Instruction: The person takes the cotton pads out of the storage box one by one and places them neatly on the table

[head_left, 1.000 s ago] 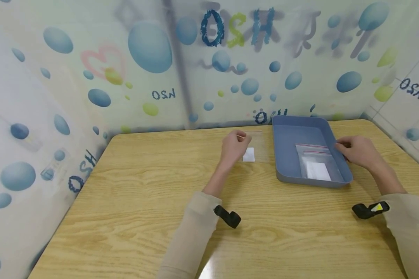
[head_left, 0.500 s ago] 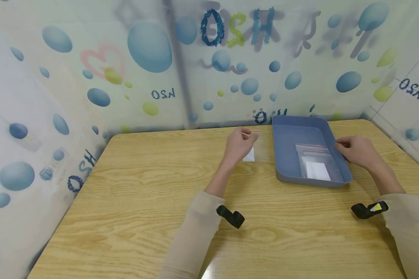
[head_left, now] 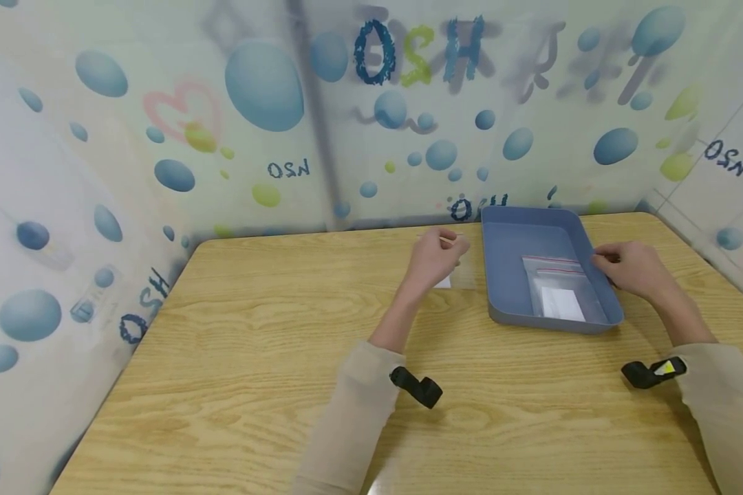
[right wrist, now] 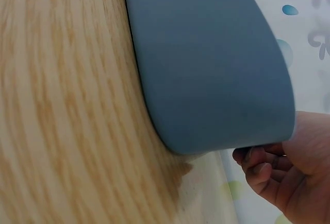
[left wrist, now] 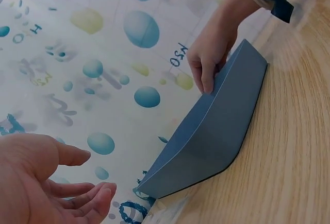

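Observation:
My left hand [head_left: 435, 260] hovers over a clear zip bag [head_left: 468, 273] lying on the table, covering most of it; a corner of its white label [head_left: 444, 282] shows. In the left wrist view that hand [left wrist: 46, 183] has thumb and fingers apart, holding nothing. A blue-grey tray [head_left: 510, 265] stands just right of the bag. Inside it lie several overlapping zip bags [head_left: 532, 282] with red seal lines and a white label [head_left: 562, 304]. My right hand [head_left: 631, 267] pinches the tray's right rim, thumb on the inner side; the right wrist view shows its curled fingers [right wrist: 260, 172] against the outer wall.
The wooden table [head_left: 272, 357] extends left and in front of the tray. A wall covering [head_left: 347, 137] with blue and green spots rises behind the table's far edge, close to the tray's back. Another patterned wall [head_left: 733, 206] stands at the right.
My left hand has slid right over the zip bag, closer to the tray, hiding more of the white label. The right hand and the tray have stayed put.

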Demonstrator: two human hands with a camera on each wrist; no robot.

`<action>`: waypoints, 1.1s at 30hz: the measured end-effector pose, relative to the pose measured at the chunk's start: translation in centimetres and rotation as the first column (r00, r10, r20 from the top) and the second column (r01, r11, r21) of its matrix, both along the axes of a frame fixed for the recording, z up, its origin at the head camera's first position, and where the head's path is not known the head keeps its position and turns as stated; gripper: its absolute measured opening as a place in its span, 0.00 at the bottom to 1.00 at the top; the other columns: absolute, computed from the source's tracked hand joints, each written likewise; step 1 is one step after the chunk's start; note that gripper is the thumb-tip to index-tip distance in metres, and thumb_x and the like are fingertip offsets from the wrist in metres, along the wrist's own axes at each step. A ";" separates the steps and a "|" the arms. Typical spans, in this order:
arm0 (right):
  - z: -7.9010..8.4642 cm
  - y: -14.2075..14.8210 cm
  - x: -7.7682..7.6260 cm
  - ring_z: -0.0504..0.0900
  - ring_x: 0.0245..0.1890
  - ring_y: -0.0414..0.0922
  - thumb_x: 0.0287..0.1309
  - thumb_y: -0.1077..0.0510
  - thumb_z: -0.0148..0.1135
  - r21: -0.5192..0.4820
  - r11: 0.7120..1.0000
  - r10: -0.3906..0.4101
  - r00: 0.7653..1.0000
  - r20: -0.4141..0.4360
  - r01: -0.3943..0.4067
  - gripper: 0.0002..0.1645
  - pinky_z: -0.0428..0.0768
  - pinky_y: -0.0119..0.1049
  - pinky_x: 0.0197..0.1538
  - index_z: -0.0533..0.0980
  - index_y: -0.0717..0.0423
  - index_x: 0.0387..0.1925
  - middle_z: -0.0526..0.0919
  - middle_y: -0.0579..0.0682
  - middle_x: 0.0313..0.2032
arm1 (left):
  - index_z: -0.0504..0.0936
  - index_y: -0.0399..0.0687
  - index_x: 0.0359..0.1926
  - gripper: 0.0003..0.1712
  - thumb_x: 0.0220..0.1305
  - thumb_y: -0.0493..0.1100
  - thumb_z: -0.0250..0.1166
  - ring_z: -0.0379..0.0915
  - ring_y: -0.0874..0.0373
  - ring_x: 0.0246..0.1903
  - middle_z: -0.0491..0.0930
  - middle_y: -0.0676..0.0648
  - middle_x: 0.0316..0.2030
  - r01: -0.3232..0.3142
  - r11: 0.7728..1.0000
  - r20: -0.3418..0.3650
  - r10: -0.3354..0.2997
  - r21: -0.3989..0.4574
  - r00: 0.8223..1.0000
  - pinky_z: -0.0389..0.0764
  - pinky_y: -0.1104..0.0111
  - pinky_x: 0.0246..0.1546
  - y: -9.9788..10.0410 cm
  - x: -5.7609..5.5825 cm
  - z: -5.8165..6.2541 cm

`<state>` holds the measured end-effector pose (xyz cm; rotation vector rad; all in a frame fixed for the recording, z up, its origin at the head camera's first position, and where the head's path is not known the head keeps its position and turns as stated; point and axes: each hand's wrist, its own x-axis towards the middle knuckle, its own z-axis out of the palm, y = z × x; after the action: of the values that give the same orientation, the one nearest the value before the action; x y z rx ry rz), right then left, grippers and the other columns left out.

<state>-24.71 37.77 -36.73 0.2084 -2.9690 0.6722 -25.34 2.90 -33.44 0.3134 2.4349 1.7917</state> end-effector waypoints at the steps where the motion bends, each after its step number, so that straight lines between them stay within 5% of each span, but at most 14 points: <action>1: 0.0 0.0 0.0 0.73 0.18 0.42 0.71 0.60 0.54 0.000 1.000 0.000 1.000 0.000 0.000 0.23 0.71 0.37 0.27 0.75 0.82 0.50 0.79 0.47 0.19 | 0.76 0.35 0.60 0.22 0.73 0.46 0.61 0.83 0.42 0.45 0.81 0.41 0.44 0.003 1.000 0.010 -0.003 0.002 1.000 0.82 0.63 0.42 0.1 0.0 0.0; 15: -0.1 0.0 -0.1 0.72 0.17 0.43 0.71 0.60 0.54 0.003 1.000 0.010 1.000 -0.018 -0.010 0.22 0.71 0.38 0.28 0.75 0.81 0.50 0.76 0.44 0.16 | 0.76 0.36 0.59 0.24 0.72 0.48 0.64 0.83 0.42 0.44 0.83 0.43 0.42 0.078 0.997 0.052 -0.078 0.013 0.996 0.80 0.66 0.37 2.3 0.3 -0.1; 21: -0.2 0.1 -0.1 0.73 0.18 0.43 0.71 0.60 0.54 -0.005 1.000 0.006 1.000 -0.013 -0.006 0.23 0.71 0.37 0.27 0.75 0.82 0.50 0.78 0.46 0.19 | 0.74 0.34 0.61 0.25 0.73 0.46 0.64 0.83 0.42 0.43 0.83 0.40 0.43 0.114 0.993 0.077 -0.117 0.041 0.990 0.82 0.56 0.45 3.1 0.6 -0.3; 33: 0.1 -0.1 0.2 0.73 0.18 0.44 0.71 0.60 0.53 -0.008 1.000 0.016 1.000 -0.011 -0.016 0.23 0.70 0.37 0.27 0.75 0.82 0.50 0.77 0.45 0.17 | 0.77 0.36 0.58 0.21 0.71 0.44 0.65 0.84 0.46 0.40 0.83 0.44 0.41 0.124 0.992 0.071 -0.122 -0.021 0.990 0.80 0.70 0.34 4.9 0.6 -1.1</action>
<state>-24.55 37.64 -36.61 0.2344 -2.9570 0.6828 -24.70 7.76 -34.53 0.3832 2.3346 1.6905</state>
